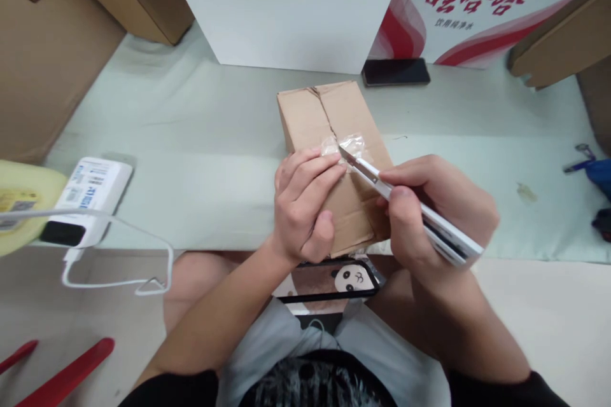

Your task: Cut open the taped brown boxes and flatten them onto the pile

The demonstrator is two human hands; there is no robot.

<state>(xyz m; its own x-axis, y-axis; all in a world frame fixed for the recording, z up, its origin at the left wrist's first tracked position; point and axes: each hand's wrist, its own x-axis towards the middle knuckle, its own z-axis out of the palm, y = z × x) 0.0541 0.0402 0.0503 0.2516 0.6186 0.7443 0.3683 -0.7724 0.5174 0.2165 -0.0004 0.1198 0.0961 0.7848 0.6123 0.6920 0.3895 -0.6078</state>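
A small brown cardboard box (pixel 344 105) lies on the pale cloth near its front edge, with its seam running lengthwise along the top. Crumpled clear tape (pixel 354 142) sits across the seam. My left hand (pixel 305 203) holds the box from the left side, its fingers bent together over the top beside the tape. In my right hand (pixel 424 210) is a utility knife (pixel 382 187) with a white handle, gripped between thumb and fingers. The knife's blade is out, and its tip is at the tape and seam, very close to my left fingertips.
Behind the box stand a white carton (pixel 296 13) and a black phone (pixel 396 72). A white power bank (pixel 95 194) with a cable lies left, beside a yellow bottle (pixel 28 203). A panda-patterned phone case (pixel 334 281) rests on my lap. Blue items (pixel 599 175) lie far right.
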